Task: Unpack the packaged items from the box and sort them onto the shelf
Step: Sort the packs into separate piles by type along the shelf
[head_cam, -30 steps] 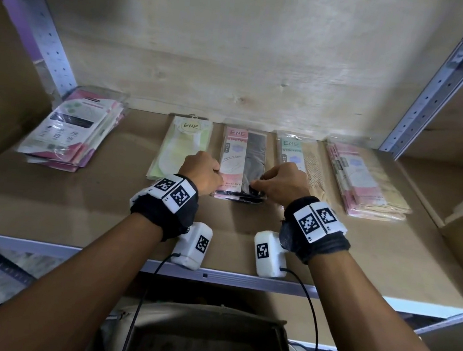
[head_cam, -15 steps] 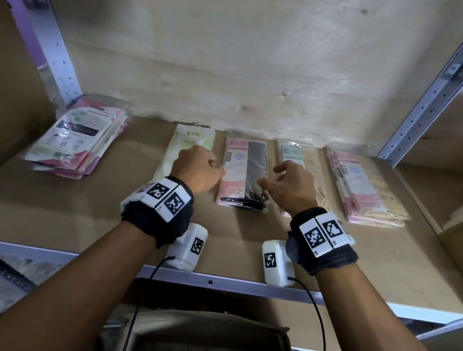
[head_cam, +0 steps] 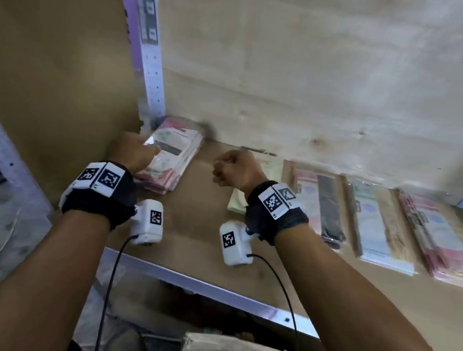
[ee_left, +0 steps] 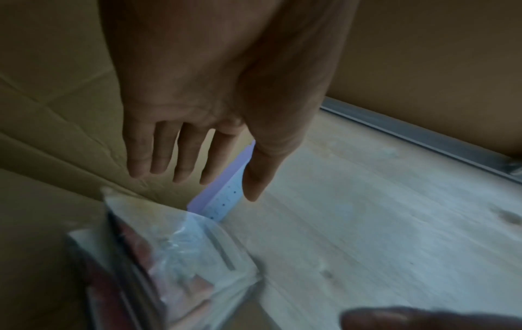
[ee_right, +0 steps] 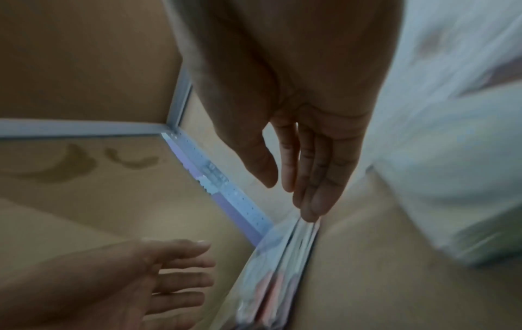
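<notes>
Head view: both hands, left hand (head_cam: 135, 150) and right hand (head_cam: 235, 168), are held released and empty beside the pink-and-white plastic-wrapped packet stack (head_cam: 173, 155) on the brown shelf (head_cam: 198, 218); slippery packets could be toppled if nudged.

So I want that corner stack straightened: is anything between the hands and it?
Nothing visible. The left hand and right hand flank the stack of packets, only bare shelf between.

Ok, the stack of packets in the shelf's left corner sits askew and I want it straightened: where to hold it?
Probably by its two long edges, left hand on one, right hand on the other, from the shelf's open front: the stack of packets lies flat, far end tucked against the upright post, glossy wrappers may slide.
</notes>
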